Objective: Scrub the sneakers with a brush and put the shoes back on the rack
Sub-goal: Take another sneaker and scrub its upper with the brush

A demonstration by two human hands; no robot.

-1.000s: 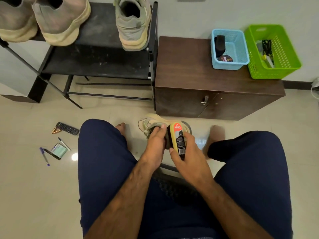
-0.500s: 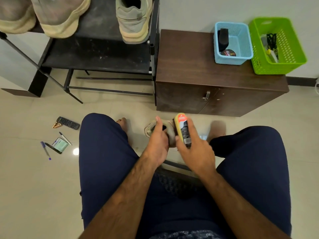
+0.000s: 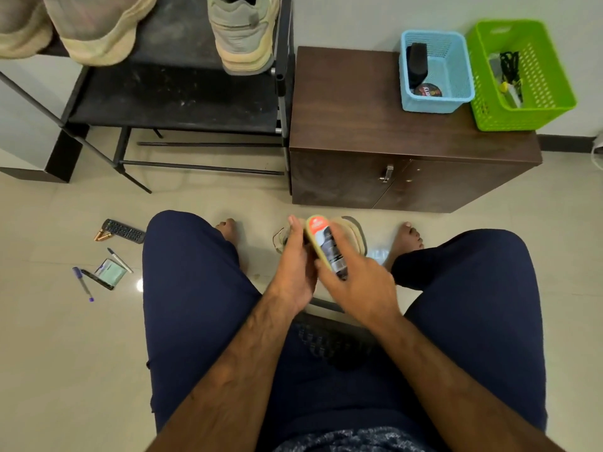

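Sneaker [image 3: 355,235], beige-soled, is held low between a seated person's knees at the centre of the view; whether it touches the floor cannot be told. Fingers [image 3: 340,239] of the right hand [image 3: 359,285] curl over one long edge of a yellow brush [image 3: 321,246], the thumb pinching the other edge, and the brush lies against the shoe. The left hand [image 3: 295,270] grips the sneaker from its nine o'clock side, fingers wrapped round the upper and thumb raised. Bare feet [image 3: 409,238] flank the shoe at ten and two o'clock. At eleven o'clock a black rack [image 3: 176,102] carries a grey shoe [image 3: 244,37] at its right end and two tan shoes [image 3: 98,27] further left. Just beside it, at one o'clock, a brown cabinet [image 3: 375,125] bears a blue basket [image 3: 430,106] and a green basket [image 3: 522,120], side by side. At nine o'clock a remote [image 3: 124,230] and pens [image 3: 83,283] lie on the floor.
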